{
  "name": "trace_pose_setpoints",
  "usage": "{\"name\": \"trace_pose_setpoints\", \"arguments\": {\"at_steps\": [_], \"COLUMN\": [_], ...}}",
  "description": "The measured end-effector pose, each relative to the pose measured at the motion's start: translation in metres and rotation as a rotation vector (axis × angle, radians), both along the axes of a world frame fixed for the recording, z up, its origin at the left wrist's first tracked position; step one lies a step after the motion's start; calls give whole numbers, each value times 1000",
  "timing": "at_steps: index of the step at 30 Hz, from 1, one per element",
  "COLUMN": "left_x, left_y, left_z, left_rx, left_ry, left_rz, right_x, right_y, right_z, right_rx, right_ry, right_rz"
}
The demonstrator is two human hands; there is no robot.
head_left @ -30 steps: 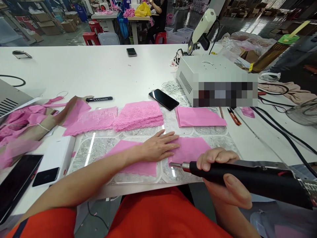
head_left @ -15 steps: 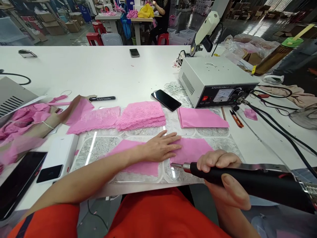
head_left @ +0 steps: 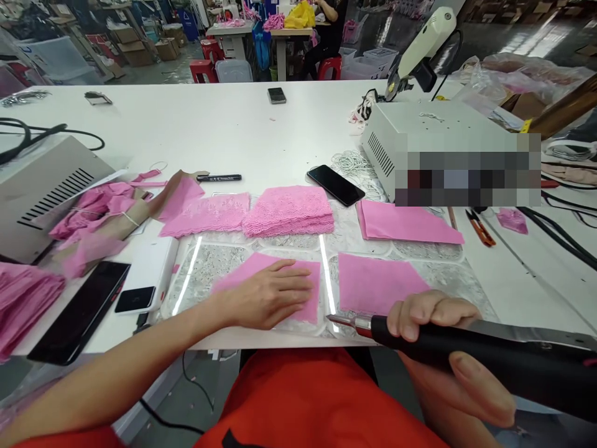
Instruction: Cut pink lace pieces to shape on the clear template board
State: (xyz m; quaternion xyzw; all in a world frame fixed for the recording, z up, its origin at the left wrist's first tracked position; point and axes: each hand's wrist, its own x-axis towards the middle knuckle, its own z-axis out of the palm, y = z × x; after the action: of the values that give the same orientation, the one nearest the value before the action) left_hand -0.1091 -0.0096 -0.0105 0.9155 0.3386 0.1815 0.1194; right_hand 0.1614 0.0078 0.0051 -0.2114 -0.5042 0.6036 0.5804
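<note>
The left hand (head_left: 268,295) rests palm down, fingers extended, on a pink fabric piece (head_left: 305,311); a second pink piece (head_left: 377,283) lies to the right. Near its corner hovers the metal tip of a black handpiece (head_left: 508,345), gripped by the right hand (head_left: 452,386); this looks like positioning, which calls for flat fabric and a steady tip.

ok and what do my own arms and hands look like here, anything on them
Your left hand and right hand are both bare, with no gloves and no rings or watch that I can make out. A red sleeve shows on the left arm at the picture's bottom edge, matching the red top; no right sleeve is in view.
</note>
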Motion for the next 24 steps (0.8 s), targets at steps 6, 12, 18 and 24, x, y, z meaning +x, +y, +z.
{"name": "trace_pose_setpoints", "arguments": {"at_steps": [6, 12, 18, 24], "left_x": [-10, -8, -8, -6], "left_y": [-28, -28, -30, -31], "left_z": [-12, -19, -23, -23], "left_rx": [-88, -56, -23, -17], "left_ry": [119, 140, 157, 157], "left_rz": [1, -4, -12, -10], "right_x": [-7, -10, -13, -16], "right_y": [0, 0, -2, -3], "right_z": [-4, -5, -3, -4], "right_rx": [-4, 10, 0, -14], "right_ry": [-3, -10, -12, -17], "right_rz": [24, 24, 34, 46]}}
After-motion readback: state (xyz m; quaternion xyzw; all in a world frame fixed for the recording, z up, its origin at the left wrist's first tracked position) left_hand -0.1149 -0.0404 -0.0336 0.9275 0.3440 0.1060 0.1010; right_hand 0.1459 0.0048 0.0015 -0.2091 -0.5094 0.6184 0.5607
